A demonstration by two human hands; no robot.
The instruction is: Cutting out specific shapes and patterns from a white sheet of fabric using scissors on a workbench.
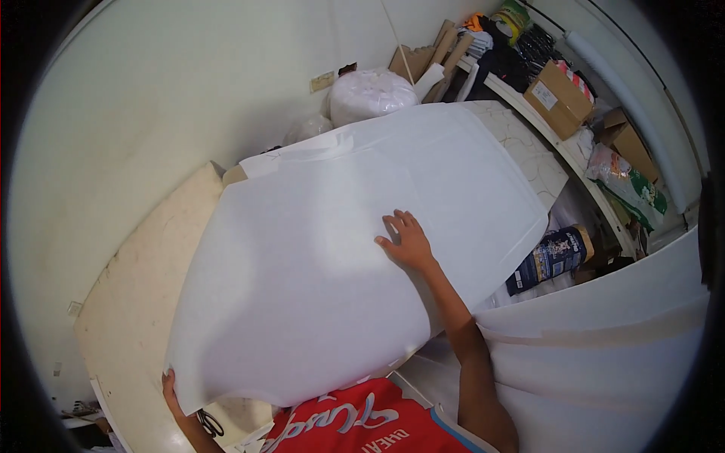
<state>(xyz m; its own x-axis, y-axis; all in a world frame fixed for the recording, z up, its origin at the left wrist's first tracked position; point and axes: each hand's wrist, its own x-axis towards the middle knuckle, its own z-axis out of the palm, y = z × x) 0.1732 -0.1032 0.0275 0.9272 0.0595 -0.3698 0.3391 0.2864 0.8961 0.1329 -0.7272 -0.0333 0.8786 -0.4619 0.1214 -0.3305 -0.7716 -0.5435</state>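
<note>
A large white sheet point(302, 264), of paper or cloth I cannot tell, spreads over a table in front of me. My left hand point(171, 389) grips its near left edge, with part of the fingers hidden by the sheet. Over the middle of the sheet lies my right hand point(408, 241), fingers apart and slightly bent, with nothing in it. Black-handled scissors point(211, 423) rest beside the sheet's near left corner, partly covered by it.
The pale tabletop point(136, 302) extends along the wall at left. Behind the sheet sits a stuffed white plastic bag point(370, 97). At right, a shelf holds a cardboard box point(559, 100) and packages; a dark blue bag point(551, 259) lies below. White material point(596, 355) hangs at near right.
</note>
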